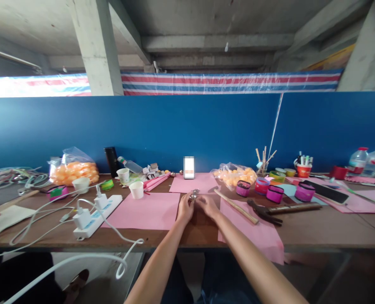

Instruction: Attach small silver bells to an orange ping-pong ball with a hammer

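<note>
Over the brown table, my left hand (186,207) is closed on a small shiny silver metal piece (194,194) that sticks up past the fingertips; its exact kind is too small to tell. My right hand (207,205) is close beside it, fingers curled together near the metal piece. What those right fingers pinch, if anything, is hidden. Pink paper sheets (149,210) lie to the left of my hands, and another pink sheet (253,232) is to the right with a wooden stick (237,206) on it. Straight ahead stands a phone-like screen (189,168).
A power strip (98,217) with plugs and white cables takes up the left side. Paper cups (136,190) stand near it. At right lie a hammer (291,208), purple-rimmed containers (275,194) and a dark phone (325,191). Bags of orange balls (236,174) sit by the blue partition (187,122).
</note>
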A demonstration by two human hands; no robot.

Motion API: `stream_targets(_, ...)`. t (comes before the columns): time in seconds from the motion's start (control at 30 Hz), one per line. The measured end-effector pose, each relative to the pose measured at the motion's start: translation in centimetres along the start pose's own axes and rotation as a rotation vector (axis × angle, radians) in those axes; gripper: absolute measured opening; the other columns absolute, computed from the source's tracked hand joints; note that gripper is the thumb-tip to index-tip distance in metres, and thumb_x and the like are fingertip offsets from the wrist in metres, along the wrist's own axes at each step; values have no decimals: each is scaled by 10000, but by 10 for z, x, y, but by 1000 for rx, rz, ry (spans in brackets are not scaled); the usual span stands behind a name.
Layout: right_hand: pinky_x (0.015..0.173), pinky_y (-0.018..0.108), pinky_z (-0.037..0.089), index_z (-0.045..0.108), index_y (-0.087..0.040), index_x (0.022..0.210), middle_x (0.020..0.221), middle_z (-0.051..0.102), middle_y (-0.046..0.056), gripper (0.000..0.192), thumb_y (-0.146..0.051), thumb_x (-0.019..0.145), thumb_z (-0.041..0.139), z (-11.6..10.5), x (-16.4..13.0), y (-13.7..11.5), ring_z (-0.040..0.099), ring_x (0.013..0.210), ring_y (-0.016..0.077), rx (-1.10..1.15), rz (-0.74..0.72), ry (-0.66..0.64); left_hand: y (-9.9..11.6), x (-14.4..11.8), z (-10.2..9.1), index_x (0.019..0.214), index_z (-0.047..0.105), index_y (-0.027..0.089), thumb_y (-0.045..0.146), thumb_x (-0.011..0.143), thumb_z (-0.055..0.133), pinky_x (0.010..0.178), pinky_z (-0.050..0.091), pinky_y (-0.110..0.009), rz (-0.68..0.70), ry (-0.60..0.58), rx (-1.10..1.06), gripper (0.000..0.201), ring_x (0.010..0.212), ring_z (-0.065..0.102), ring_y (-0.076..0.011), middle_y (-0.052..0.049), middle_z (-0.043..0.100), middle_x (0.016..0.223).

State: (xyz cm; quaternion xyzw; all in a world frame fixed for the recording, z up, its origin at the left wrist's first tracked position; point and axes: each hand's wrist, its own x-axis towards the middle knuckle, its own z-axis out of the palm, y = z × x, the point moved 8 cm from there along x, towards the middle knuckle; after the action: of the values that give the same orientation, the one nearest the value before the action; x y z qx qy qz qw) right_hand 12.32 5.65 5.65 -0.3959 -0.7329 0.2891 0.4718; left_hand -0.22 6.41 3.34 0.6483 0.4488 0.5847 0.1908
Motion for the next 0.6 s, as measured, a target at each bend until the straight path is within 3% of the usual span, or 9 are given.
stream_targets(0.6, 640, 287, 453, 656, -146, 708, 704, 673, 49, 244, -371, 699, 561, -5, -1, 8, 605, 670, 194, -17, 82, 39, 9, -2, -1, 1021, 564, 192, 54, 681, 495, 894, 402, -382, 36, -6, 10, 373, 978, 537, -191, -68, 593, 1024)
